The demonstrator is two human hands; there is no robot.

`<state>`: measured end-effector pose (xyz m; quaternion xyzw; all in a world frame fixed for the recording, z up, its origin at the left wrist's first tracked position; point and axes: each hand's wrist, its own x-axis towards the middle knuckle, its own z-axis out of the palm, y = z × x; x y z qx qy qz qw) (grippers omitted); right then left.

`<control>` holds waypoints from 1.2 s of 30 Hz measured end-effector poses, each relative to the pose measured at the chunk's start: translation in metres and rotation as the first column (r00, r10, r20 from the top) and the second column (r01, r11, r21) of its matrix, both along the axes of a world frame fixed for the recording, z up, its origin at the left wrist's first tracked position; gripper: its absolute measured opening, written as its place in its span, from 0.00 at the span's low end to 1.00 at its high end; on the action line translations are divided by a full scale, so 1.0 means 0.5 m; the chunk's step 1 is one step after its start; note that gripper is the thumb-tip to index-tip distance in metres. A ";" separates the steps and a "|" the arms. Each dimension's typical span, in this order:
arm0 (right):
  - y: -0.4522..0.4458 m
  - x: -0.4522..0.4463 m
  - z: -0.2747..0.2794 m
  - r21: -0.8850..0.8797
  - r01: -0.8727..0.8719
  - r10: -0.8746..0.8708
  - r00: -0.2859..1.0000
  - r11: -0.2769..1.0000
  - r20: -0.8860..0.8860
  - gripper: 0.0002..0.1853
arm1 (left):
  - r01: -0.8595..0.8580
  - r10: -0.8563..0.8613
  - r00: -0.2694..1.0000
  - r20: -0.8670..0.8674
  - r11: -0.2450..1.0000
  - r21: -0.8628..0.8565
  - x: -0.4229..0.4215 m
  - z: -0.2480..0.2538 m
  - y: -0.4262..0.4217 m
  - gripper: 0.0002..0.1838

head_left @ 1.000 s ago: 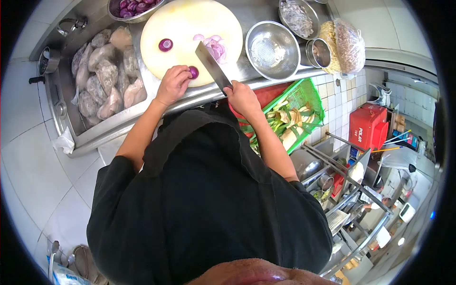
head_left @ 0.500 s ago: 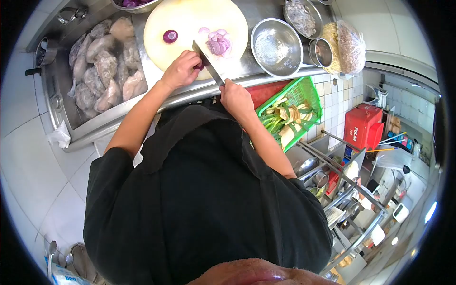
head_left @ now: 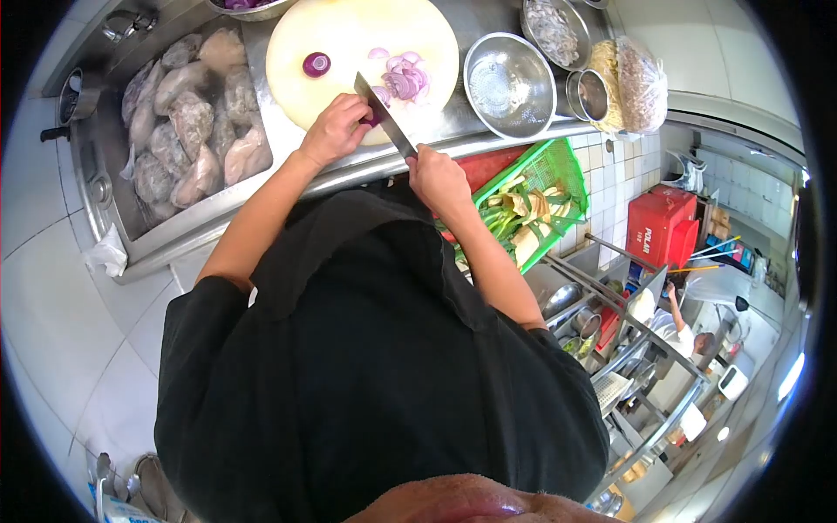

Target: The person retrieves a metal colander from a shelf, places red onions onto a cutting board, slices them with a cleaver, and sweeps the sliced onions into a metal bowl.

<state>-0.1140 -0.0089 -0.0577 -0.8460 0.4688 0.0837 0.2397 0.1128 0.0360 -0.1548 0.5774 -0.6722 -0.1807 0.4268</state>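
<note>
On the round cutting board, my left hand presses a piece of red onion, its fingers bent over it and partly hiding it. My right hand grips the handle of a kitchen knife, whose blade lies against the right side of that piece. A small heap of sliced red onion sits just beyond the blade. Farther left on the board rests a cut half of red onion with its rings showing.
A sink at left holds several bagged pieces of meat. Right of the board stand a steel bowl, a bowl of pale food and filled plastic bags. Below is a green crate of vegetables; another person is far right.
The knife blade has shifted slightly, and a fresh onion slice now lies beside it near the heap. Another person has come into clearer view at the far right.
</note>
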 end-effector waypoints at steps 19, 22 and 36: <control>-0.082 -0.012 -0.018 0.118 0.131 -0.133 0.991 0.984 0.014 0.19 | -0.258 0.223 0.965 0.137 0.729 0.634 -0.050 0.081 -0.050 0.20; -0.065 -0.018 -0.014 0.096 0.124 -0.126 0.992 0.988 0.018 0.18 | -0.238 0.244 0.970 -0.006 0.949 0.209 -0.048 0.043 -0.016 0.16; -0.011 0.001 -0.009 -0.024 0.049 -0.049 0.999 0.999 0.002 0.14 | 0.061 -0.052 0.980 0.193 0.997 -0.040 -0.003 0.017 -0.050 0.07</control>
